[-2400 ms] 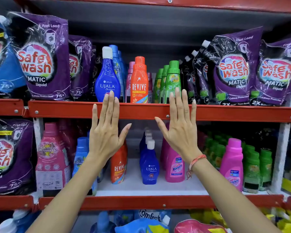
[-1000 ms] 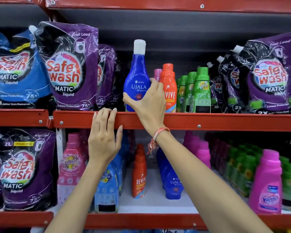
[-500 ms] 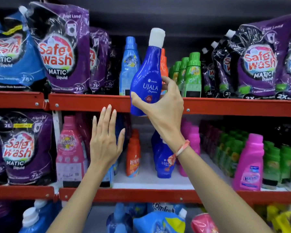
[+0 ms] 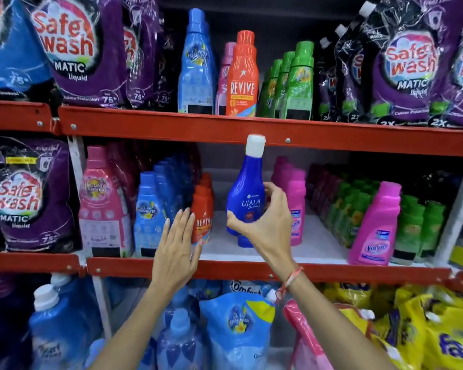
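My right hand (image 4: 269, 225) grips a dark blue Ujala bottle (image 4: 247, 190) with a white cap, held upright in front of the middle shelf. More blue bottles (image 4: 241, 237) stand on that shelf right behind and below it. My left hand (image 4: 175, 249) is raised flat with straight fingers, just left of the held bottle, in front of an orange Revive bottle (image 4: 202, 217). It holds nothing. On the upper shelf, a gap shows between the light blue bottle (image 4: 197, 65) and the orange Revive bottle (image 4: 242, 76).
Red metal shelf rails (image 4: 171, 126) run across the view. Purple Safewash pouches (image 4: 75, 52) fill both sides. Pink Vanish bottles (image 4: 376, 228) and green bottles (image 4: 412, 222) stand on the middle shelf's right. Blue and yellow pouches (image 4: 238, 324) crowd the bottom shelf.
My right hand took the Ujala bottle off the upper shelf and lowered it to the middle shelf level. My left hand dropped from the upper rail, staying flat.
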`<action>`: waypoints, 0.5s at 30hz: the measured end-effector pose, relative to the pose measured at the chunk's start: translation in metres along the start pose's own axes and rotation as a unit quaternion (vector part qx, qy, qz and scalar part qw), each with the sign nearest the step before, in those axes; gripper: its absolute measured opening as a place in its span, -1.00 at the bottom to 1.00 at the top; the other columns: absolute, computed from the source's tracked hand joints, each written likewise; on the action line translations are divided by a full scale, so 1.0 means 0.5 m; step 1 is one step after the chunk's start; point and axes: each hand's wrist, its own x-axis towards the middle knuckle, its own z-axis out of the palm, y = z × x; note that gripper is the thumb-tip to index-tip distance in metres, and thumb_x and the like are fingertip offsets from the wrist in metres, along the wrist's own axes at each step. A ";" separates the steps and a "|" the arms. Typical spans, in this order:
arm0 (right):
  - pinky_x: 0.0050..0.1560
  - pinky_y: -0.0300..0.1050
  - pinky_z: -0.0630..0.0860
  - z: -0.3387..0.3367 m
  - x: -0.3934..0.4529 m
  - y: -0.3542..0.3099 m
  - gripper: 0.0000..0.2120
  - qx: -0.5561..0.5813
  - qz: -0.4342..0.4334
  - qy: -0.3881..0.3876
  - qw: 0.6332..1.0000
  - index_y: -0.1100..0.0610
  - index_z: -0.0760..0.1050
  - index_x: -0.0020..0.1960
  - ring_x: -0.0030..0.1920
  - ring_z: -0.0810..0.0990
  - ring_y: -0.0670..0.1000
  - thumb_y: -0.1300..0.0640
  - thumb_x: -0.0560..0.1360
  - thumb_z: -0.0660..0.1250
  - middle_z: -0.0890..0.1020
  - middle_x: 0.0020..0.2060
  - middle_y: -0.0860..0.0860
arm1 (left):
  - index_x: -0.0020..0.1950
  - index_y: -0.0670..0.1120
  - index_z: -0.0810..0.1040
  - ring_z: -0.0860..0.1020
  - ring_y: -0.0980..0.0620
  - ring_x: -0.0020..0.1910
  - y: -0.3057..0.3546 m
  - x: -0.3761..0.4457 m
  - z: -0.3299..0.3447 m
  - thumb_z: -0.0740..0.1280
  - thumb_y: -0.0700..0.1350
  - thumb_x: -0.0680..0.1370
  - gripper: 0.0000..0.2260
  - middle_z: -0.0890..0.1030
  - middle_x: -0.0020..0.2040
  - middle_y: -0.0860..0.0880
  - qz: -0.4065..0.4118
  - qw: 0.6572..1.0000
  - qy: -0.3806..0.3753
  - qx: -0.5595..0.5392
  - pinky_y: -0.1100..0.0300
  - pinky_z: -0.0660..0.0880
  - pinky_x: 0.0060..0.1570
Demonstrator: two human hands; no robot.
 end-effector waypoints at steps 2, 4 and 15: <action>0.05 -0.11 0.54 0.011 -0.011 0.038 -0.21 -0.018 0.014 -0.016 1.000 0.10 0.37 0.27 0.09 0.52 -0.05 -0.13 0.14 0.55 0.50 0.10 -0.03 | 0.49 -0.20 0.19 0.17 -0.06 0.51 -0.002 -0.022 0.020 0.01 0.08 0.60 -0.46 0.26 0.50 -0.15 -0.002 0.999 -0.037 0.009 -0.01 0.05 0.49; 0.00 -0.19 0.48 0.022 -0.018 0.073 -0.22 -0.034 0.032 -0.030 0.998 0.10 0.36 0.26 0.07 0.50 -0.04 -0.11 0.13 0.55 0.48 0.09 -0.02 | 0.48 -0.21 0.21 0.20 -0.06 0.50 -0.002 -0.038 0.036 0.02 0.08 0.59 -0.46 0.29 0.49 -0.16 -0.010 0.998 -0.063 0.011 0.02 0.02 0.49; -0.04 -0.28 0.34 0.038 -0.045 0.183 -0.18 -0.084 0.094 -0.093 0.988 0.16 0.34 0.29 0.05 0.44 -0.07 -0.06 0.14 0.58 0.49 0.14 0.03 | 0.35 -0.25 0.39 0.43 -0.12 0.34 -0.004 -0.061 0.064 -0.08 0.18 0.60 -0.39 0.52 0.29 -0.19 -0.062 0.990 -0.126 0.028 0.04 0.00 0.46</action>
